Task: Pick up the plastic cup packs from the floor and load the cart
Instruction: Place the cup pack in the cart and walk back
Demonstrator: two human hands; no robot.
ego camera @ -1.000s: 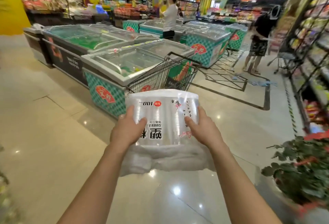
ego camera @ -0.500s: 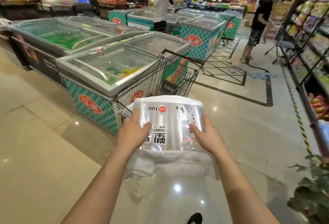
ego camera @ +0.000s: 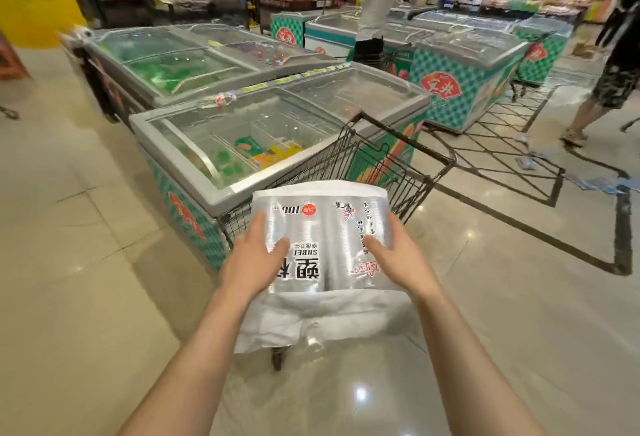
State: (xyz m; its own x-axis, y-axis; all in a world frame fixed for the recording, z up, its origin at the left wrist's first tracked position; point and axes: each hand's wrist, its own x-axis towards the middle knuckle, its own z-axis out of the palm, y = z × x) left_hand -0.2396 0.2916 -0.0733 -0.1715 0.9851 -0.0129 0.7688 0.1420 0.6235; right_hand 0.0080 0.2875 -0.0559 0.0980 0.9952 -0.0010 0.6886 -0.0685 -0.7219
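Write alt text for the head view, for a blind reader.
The left hand and right hand hold a plastic cup pack just before a wire shopping cart, which stands beside a glass-topped freezer on a supermarket's tiled floor.

cup pack (ego camera: 322,227): 1 | cart (ego camera: 415,189): 1 | hands (ego camera: 252,262) (ego camera: 398,259): 2 | bystanders (ego camera: 374,9) (ego camera: 620,65): 2 | chest freezers (ego camera: 221,193): at least 5

A clear plastic cup pack (ego camera: 325,221), showing two rows of stacked cups and upside-down black print, is lying flat in the air. A left hand (ego camera: 251,262) and a right hand (ego camera: 398,259) are gripping its sides. It is hovering over the near end of a dark wire cart (ego camera: 408,176).
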